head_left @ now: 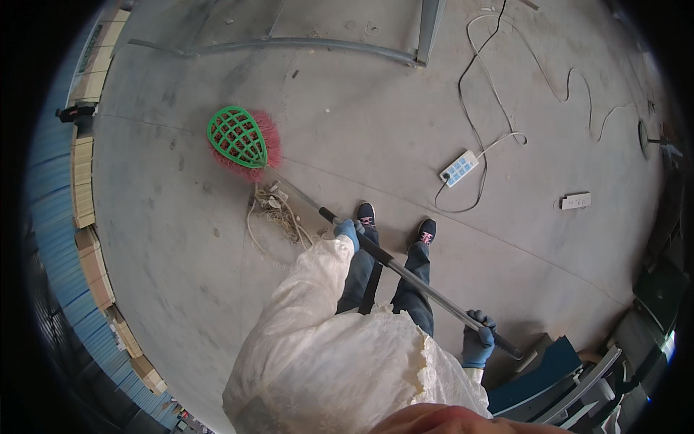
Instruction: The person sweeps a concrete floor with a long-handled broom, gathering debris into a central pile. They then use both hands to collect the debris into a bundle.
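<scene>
A long-handled brush with red bristles and a green lattice back [237, 136] reaches out to the far left over the grey floor. Its metal pole [426, 291] with black grips runs diagonally across my body. My left hand [350, 233], in a blue glove, is wrapped round the pole near my feet. Farther down the pole, close to its black end, my right hand [478, 340] is also closed round it, in a blue and dark glove. Just beside the brush head lies a tangle of pale cord and debris [278, 210].
A white power strip [460, 168] with trailing cables lies to the right. Farther right is a small white box [575, 201]. A metal frame [303, 43] spans the far floor. Panels and scrap [538, 376] are heaped near right. Boxes [83, 181] and a person [76, 113] are at the left.
</scene>
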Tool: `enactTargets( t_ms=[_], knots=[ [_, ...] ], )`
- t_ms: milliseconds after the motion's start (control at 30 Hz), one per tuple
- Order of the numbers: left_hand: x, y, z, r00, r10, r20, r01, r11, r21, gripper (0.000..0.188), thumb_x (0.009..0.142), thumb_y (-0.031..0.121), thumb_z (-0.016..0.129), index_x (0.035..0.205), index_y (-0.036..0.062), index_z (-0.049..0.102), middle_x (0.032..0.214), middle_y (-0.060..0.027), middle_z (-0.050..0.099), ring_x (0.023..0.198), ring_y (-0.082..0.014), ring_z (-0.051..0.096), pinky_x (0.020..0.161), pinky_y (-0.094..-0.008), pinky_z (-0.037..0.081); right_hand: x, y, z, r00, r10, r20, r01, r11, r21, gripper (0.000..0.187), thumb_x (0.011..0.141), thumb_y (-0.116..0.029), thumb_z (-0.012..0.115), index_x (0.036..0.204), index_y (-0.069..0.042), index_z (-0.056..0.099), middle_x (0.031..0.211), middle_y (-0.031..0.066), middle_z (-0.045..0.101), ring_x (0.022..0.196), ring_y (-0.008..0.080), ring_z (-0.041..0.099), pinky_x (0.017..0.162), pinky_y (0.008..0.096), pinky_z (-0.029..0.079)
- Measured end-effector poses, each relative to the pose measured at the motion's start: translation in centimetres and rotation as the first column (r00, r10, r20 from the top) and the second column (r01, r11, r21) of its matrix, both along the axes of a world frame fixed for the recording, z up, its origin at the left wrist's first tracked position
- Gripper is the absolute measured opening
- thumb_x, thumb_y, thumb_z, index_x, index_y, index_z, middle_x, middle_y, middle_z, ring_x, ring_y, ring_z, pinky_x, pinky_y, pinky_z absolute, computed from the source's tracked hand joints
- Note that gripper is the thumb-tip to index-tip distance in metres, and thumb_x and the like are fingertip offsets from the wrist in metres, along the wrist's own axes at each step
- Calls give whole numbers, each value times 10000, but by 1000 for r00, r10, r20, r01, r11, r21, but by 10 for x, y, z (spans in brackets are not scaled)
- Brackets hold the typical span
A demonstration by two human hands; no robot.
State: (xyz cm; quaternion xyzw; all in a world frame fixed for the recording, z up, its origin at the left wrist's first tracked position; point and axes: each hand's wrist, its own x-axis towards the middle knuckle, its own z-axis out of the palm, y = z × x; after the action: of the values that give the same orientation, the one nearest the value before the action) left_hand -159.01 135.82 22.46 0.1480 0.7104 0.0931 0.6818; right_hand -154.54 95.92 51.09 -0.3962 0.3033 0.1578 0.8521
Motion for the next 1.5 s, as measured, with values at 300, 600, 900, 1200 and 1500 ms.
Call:
enactTargets(
  t_ms=[300,600,900,1200,1500],
  knots=[
    [159,-80,119,948,-64,313,49,997,56,229,904,180,455,679,136,472,517,10,429,399,-133,358,396,-283,305,48,-87,74,960,-130,248,88,980,176,199,623,-42,630,814,-79,590,857,64,509,910,251,484,1009,420,359],
    [359,-75,194,712,-159,684,268,962,-56,170,879,211,516,722,147,538,552,24,468,468,-129,419,470,-269,375,76,-30,160,820,-80,567,164,982,-97,174,782,-184,652,944,-128,623,968,20,512,1049,227,451,1072,405,242],
    [456,31,140,589,-201,783,549,810,-205,203,871,145,527,675,112,489,531,12,442,457,-118,415,451,-230,361,109,166,148,757,-20,653,281,912,-298,215,807,-205,631,1008,-130,625,987,25,557,1069,223,482,1100,436,225],
    [444,104,82,726,-452,518,527,850,2,171,859,131,497,691,103,512,538,5,474,434,-136,456,434,-275,403,168,287,134,795,19,607,200,936,-291,229,810,-208,624,1025,-131,624,993,29,574,1073,222,496,1109,450,217],
    [459,165,116,851,-239,469,293,955,-46,112,836,131,515,726,107,519,545,-3,486,423,-149,446,404,-276,384,197,280,145,799,3,601,205,939,-277,242,813,-211,616,1042,-131,624,1000,33,591,1077,221,510,1118,464,208]
  ],
)
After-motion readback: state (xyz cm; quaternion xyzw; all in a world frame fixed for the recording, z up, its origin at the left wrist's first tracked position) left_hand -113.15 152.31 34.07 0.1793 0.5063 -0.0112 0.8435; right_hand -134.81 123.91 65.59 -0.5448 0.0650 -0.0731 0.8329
